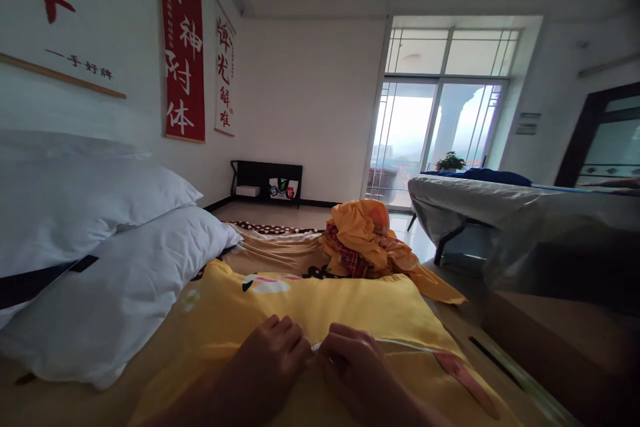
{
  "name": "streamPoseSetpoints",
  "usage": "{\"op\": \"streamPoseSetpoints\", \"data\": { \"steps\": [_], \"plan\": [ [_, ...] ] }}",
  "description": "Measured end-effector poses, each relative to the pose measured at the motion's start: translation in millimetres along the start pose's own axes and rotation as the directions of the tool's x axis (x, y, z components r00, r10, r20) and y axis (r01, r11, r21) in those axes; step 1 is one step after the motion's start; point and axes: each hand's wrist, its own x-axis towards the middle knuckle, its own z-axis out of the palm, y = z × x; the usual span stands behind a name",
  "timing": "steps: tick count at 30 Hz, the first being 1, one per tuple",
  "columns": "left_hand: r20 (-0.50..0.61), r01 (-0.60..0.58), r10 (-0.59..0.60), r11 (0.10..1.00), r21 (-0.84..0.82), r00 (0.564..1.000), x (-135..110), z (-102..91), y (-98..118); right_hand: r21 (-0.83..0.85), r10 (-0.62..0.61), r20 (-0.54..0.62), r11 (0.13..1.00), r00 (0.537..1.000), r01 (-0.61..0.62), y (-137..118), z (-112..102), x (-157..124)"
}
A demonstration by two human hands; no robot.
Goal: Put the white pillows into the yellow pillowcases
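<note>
A yellow pillowcase (pixel 350 307), plump with filling, lies flat in front of me. A pale line, perhaps a zipper or the edge of an opening, crosses it and runs right from between my hands. Both hands are closed at this line and nearly touch each other. My left hand (pixel 280 347) pinches the cloth on the left side. Beside it, my right hand (pixel 353 353) grips the cloth with curled fingers. A small whitish bit shows between the fingertips, too small to name. A white and pink print (pixel 270 283) marks the far edge of the pillowcase.
White pillows (pixel 130 280) are stacked on the left. Beyond the yellow pillowcase lies a heap of orange cloth (pixel 367 233) on a brown patterned blanket (pixel 280 243). On the right stand a plastic-covered table (pixel 465 190) and a cardboard box (pixel 560 333). A low black shelf (pixel 265 177) is by the far wall.
</note>
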Motion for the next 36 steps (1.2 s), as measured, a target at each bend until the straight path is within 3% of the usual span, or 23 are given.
{"op": "streamPoseSetpoints", "data": {
  "steps": [5,11,21,24,31,36],
  "plan": [
    [-0.028,-0.016,0.015,0.999,-0.048,1.0,-6.4,-3.1,5.6,-0.021,-0.046,0.014,0.999,0.999,0.046,-0.5,-1.7,-9.6],
    [-0.046,-0.019,0.017,0.999,-0.041,0.999,-15.3,-5.9,5.6,-0.013,0.019,0.065,1.0,0.998,-0.018,4.7,-9.5,-15.8],
    [-0.067,-0.074,0.075,0.997,0.009,0.995,-32.5,-7.4,6.8,-0.238,0.044,0.074,0.971,0.996,-0.025,16.9,-37.7,-46.9],
    [-0.085,-0.077,0.075,0.997,-0.023,0.994,-32.2,-7.2,6.6,-0.282,0.115,0.095,0.956,0.989,-0.084,26.1,-48.5,-58.2],
    [-0.153,-0.107,0.098,0.993,-0.054,0.983,-29.0,-6.5,2.9,-0.37,0.111,0.01,0.924,0.994,-0.099,55.4,-66.9,-79.9],
    [-0.145,-0.104,0.095,0.993,-0.053,0.985,-30.8,-2.0,1.0,-0.308,0.255,0.033,0.923,0.966,-0.233,75.4,-77.4,-94.8]
  ]
}}
